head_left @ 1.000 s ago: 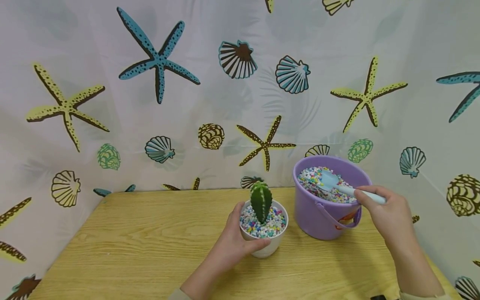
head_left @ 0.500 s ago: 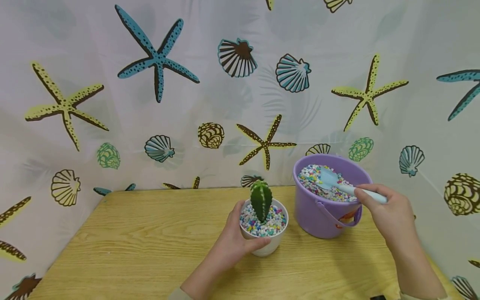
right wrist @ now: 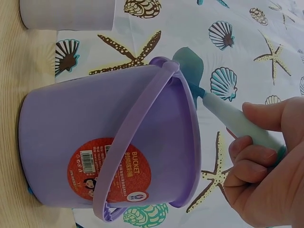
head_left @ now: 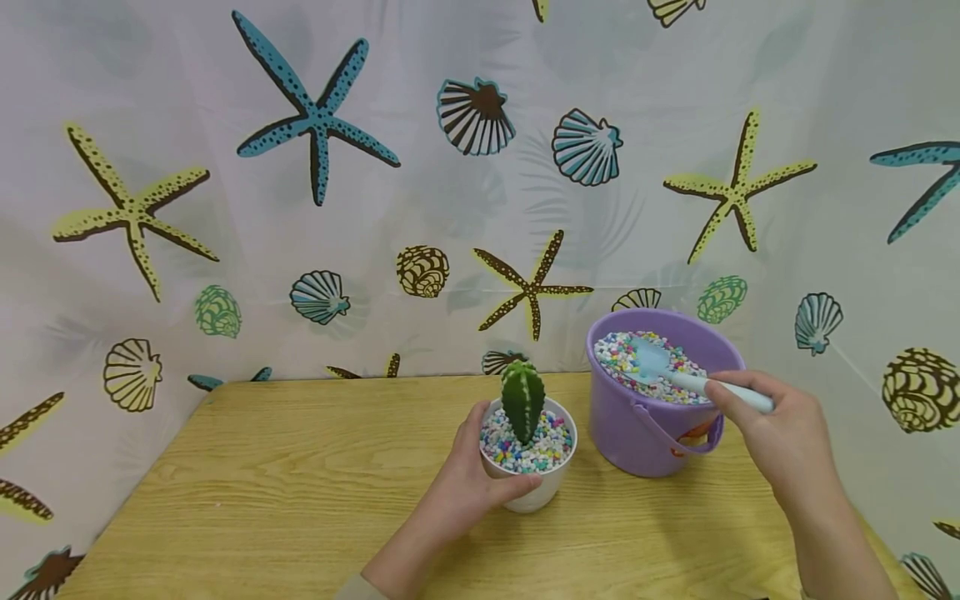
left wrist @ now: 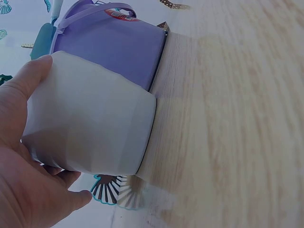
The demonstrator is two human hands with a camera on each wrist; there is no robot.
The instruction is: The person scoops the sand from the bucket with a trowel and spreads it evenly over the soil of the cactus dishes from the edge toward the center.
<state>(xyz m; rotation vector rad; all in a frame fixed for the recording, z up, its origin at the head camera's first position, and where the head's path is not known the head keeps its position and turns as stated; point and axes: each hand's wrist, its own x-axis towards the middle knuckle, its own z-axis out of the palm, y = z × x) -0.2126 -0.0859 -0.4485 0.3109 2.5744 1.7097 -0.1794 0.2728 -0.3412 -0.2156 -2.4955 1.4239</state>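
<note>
My left hand (head_left: 472, 479) grips a white flowerpot (head_left: 536, 493) around its side, thumb in front. In the left wrist view the fingers of that hand (left wrist: 28, 156) go partly behind the pot (left wrist: 90, 114). A green cactus (head_left: 522, 404) stands upright in the pot among multicoloured pebbles (head_left: 551, 446). At the right, my right hand (head_left: 787, 425) holds a light blue toy shovel (head_left: 651, 360) by its handle. The shovel's blade lies over the pebbles (head_left: 615, 354) inside a purple bucket (head_left: 637, 437). In the right wrist view the blade (right wrist: 189, 64) shows above the bucket rim.
Both containers stand on a wooden table (head_left: 300, 483), the pot left of the bucket. The bucket's handle (head_left: 667, 437) hangs down on its front side. Behind the table hangs a white curtain (head_left: 420, 192) printed with starfish and shells.
The shovel's blade has shifted slightly left and its angle has changed a little over the pebbles. My left hand and the pot have stayed in place.
</note>
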